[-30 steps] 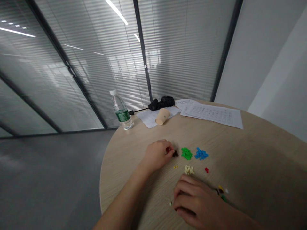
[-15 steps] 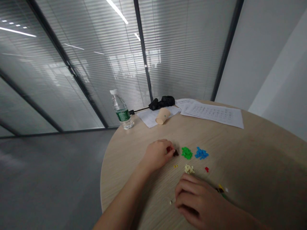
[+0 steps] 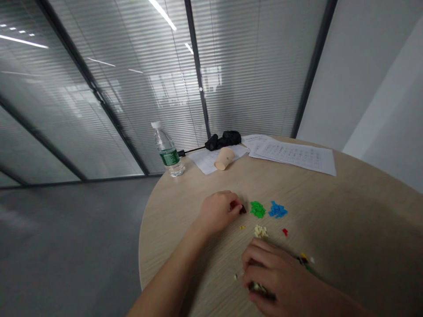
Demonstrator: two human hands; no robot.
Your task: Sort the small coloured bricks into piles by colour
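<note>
My left hand (image 3: 217, 211) rests on the round wooden table (image 3: 330, 207), fingers curled over a small pile of dark red pieces (image 3: 241, 209). To the right of it lie a green pile (image 3: 257, 209) and a blue pile (image 3: 277, 211). Nearer to me lie a cream pile (image 3: 260, 231), two tiny yellow pieces (image 3: 242, 227) and a red piece (image 3: 284, 231). My right hand (image 3: 276, 277) lies near the table's front with its fingers curled over small pieces that I cannot make out. Mixed loose pieces (image 3: 306, 259) show just beyond it.
A water bottle (image 3: 167, 151) stands near the table's left edge. A tipped paper cup (image 3: 224, 159), printed sheets (image 3: 291, 155) and a black bundle with a cable (image 3: 224, 139) lie at the far side. Glass walls with blinds stand behind; grey floor lies to the left.
My right hand has curled its fingers in more tightly over small pieces beneath it. My left hand has hardly moved.
</note>
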